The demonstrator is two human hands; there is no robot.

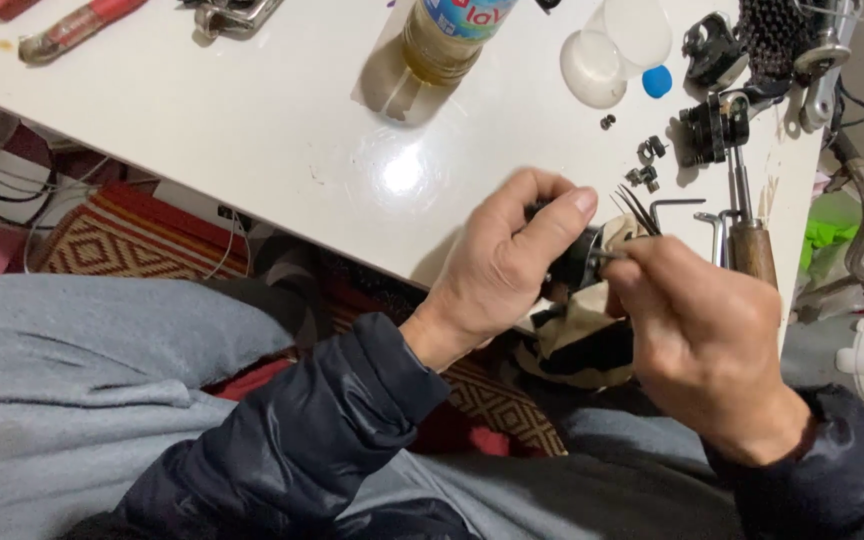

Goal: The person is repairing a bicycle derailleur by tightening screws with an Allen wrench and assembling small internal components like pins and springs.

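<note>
Left hand (497, 270): my grip closed round the black part (574, 262), steadying it.
Right hand (697, 330): my grip pinches a thin tool (614, 255) into it.
Rag (577, 335): beneath, catching grime.

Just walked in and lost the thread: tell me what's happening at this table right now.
A person sits at the edge of a white table. The left hand grips a small black round part, and the right hand holds a thin metal tool against it, over a dirty cloth. On the table lie a bottle of yellowish liquid, clear plastic lids, small black parts, a wooden-handled tool and red-handled tools.
</note>
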